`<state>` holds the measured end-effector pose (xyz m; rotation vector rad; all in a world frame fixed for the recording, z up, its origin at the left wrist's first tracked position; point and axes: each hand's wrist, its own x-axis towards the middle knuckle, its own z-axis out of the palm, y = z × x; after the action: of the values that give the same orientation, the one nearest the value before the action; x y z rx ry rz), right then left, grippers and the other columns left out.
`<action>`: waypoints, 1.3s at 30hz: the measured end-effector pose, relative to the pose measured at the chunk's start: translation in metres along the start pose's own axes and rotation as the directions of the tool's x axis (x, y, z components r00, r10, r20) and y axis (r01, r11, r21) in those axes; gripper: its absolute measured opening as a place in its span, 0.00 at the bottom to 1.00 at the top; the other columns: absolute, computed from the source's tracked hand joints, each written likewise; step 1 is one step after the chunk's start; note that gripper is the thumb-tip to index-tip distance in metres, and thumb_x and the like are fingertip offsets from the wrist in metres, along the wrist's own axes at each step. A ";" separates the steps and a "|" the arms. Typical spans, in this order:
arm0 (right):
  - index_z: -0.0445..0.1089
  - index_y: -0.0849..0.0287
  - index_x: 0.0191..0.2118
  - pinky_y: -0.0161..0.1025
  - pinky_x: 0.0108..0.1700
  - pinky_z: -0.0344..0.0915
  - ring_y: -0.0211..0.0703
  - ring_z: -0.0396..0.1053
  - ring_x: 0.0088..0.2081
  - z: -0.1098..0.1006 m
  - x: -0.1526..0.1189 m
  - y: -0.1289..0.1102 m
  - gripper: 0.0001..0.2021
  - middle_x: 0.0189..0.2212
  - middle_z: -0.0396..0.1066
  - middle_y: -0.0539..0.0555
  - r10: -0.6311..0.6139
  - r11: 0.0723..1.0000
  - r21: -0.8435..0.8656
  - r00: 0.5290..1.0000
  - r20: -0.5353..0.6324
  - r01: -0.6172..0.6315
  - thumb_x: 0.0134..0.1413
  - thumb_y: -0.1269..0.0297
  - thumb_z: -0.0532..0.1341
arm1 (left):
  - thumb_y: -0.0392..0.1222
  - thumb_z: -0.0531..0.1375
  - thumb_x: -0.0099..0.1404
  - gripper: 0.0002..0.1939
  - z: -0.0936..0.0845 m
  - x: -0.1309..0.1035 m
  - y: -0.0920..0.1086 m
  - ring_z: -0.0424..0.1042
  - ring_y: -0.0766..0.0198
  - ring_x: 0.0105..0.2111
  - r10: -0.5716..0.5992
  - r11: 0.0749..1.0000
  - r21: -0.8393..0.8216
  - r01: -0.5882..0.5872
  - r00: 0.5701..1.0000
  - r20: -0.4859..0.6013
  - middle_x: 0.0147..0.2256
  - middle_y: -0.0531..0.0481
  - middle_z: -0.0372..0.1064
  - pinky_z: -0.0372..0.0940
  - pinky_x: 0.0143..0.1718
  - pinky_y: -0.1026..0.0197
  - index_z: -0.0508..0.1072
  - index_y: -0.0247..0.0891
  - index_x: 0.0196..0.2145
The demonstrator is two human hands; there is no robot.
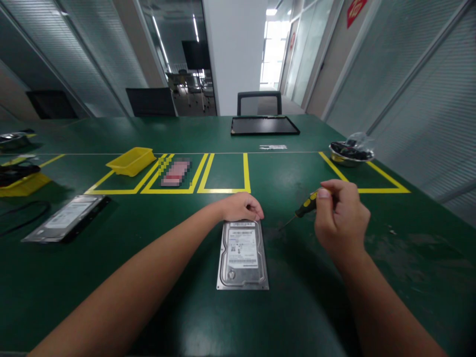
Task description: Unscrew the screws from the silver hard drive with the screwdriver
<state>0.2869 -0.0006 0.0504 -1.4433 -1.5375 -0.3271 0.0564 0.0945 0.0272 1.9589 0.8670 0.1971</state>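
Observation:
A silver hard drive (242,255) with a white label lies flat on the green table, its long side pointing away from me. My left hand (243,206) is at its far end, fingers curled down and gripping that edge; the fingertips are partly hidden. In my right hand (340,213), closed and raised to the right of the drive, is a screwdriver (307,204) with a black and yellow handle. Its thin shaft slants down to the left, and the tip is apart from the drive, close to the tabletop.
Another hard drive (70,218) lies at the left. Beyond are yellow tape outlines (225,191), a yellow tray (131,162) and a pixelated pink item (176,173). A metal bowl (349,153) of dark parts stands at right. A flat black-framed panel (265,125) lies at the back.

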 end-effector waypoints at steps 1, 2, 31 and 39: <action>0.66 0.59 0.47 0.38 0.34 0.64 0.39 0.67 0.28 0.000 0.000 0.000 0.11 0.29 0.69 0.51 -0.001 1.000 -0.001 1.000 0.001 0.001 0.62 0.61 0.54 | 0.35 0.62 0.57 0.09 0.000 0.000 0.001 0.69 0.68 0.26 -0.009 1.000 -0.006 0.009 1.000 0.004 0.26 0.51 0.74 0.61 0.28 0.66 0.80 0.34 0.36; 0.66 0.59 0.47 0.38 0.34 0.65 0.39 0.67 0.28 0.000 0.000 0.000 0.11 0.29 0.69 0.51 -0.002 1.000 -0.002 1.000 0.000 0.002 0.62 0.61 0.54 | 0.34 0.62 0.57 0.09 0.000 0.001 0.002 0.69 0.68 0.25 -0.019 1.000 -0.011 0.019 1.000 0.007 0.26 0.51 0.73 0.60 0.28 0.66 0.80 0.34 0.36; 0.65 0.59 0.46 0.37 0.32 0.64 0.38 0.68 0.27 -0.005 0.001 -0.002 0.11 0.28 0.69 0.51 0.002 1.000 0.024 1.000 -0.002 -0.002 0.62 0.61 0.54 | 0.32 0.65 0.54 0.06 0.001 0.002 0.000 0.70 0.69 0.25 -0.134 0.952 -0.272 0.139 0.990 0.034 0.25 0.51 0.74 0.64 0.28 0.66 0.80 0.34 0.31; 0.66 0.59 0.46 0.37 0.32 0.64 0.38 0.67 0.26 -0.006 0.001 -0.002 0.11 0.27 0.69 0.50 -0.004 1.000 0.016 1.000 -0.011 0.004 0.62 0.61 0.54 | 0.32 0.65 0.53 0.06 0.004 0.001 0.001 0.69 0.69 0.25 -0.132 0.960 -0.246 0.131 0.991 0.010 0.25 0.52 0.74 0.62 0.27 0.67 0.80 0.34 0.31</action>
<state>0.2878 -0.0048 0.0554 -1.4240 -1.5316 -0.3239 0.0596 0.0921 0.0256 1.6646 0.9270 0.2222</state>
